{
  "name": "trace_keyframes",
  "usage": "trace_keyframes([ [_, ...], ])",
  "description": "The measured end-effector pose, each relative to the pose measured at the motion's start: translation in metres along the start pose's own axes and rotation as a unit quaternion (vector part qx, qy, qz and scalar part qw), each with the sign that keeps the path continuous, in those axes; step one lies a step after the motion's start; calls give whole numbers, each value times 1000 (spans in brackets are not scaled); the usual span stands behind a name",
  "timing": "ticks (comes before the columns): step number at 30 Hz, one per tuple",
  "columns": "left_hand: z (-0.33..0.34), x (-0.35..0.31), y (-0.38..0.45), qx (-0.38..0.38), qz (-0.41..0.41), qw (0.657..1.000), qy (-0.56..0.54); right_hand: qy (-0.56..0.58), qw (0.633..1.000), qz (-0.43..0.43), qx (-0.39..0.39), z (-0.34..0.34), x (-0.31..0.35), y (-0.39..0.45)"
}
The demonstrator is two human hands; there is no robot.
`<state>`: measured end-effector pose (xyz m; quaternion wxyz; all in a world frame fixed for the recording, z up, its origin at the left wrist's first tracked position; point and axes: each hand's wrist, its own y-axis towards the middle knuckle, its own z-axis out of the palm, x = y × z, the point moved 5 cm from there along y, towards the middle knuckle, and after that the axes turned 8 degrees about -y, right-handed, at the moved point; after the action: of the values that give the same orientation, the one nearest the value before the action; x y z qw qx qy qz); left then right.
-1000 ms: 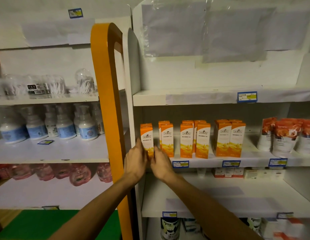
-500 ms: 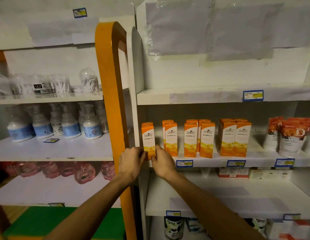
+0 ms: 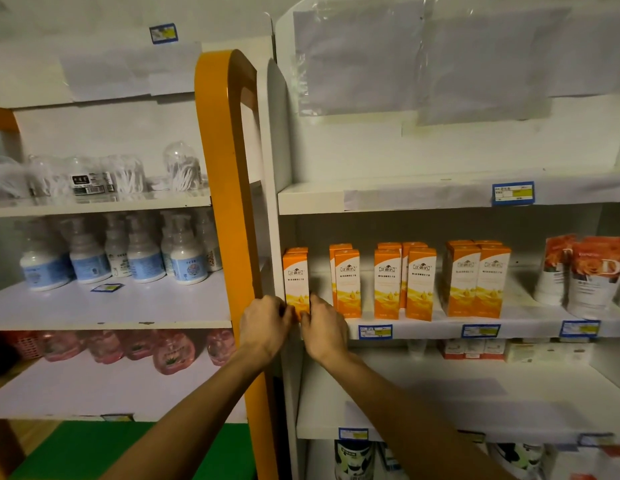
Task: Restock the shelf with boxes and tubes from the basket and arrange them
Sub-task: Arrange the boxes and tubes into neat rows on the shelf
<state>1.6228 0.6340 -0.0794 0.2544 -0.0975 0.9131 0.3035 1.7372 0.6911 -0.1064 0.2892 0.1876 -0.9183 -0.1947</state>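
- The bottom of the orange box [image 3: 296,282] is pinched from both sides, w/ left hand [image 3: 264,325] on its left & right hand [image 3: 324,329] on its right.
- Fingers of both hands are curled in tight, tips pressed on the box.
- The box is stood upright on the shelf edge [image 3: 422,329], right above the fingers.
- More orange boxes [image 3: 403,282] are lined up to the right of the fingers.

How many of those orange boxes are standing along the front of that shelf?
6 in front: the leftmost box held between the left hand and right hand, then one, a pair, another pair. More stand behind, partly hidden.
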Motion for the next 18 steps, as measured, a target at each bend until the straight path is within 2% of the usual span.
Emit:
trace_keyframes([
  [6, 1, 3, 2, 20, 7, 1000, -17, 1, 1000, 1, 21, -2, 1, 0],
  [10, 3, 3, -1, 35, 12, 999, -27, 47, 997, -10, 56, -7, -4, -5],
  [12, 6, -2, -3, 47, 23, 998, -39, 61, 998, -9, 33, -19, -13, -11],
  [18, 19, -29, -17, 55, 49, 997, -34, 118, 985, 44, -117, -62, -53, -36],
])
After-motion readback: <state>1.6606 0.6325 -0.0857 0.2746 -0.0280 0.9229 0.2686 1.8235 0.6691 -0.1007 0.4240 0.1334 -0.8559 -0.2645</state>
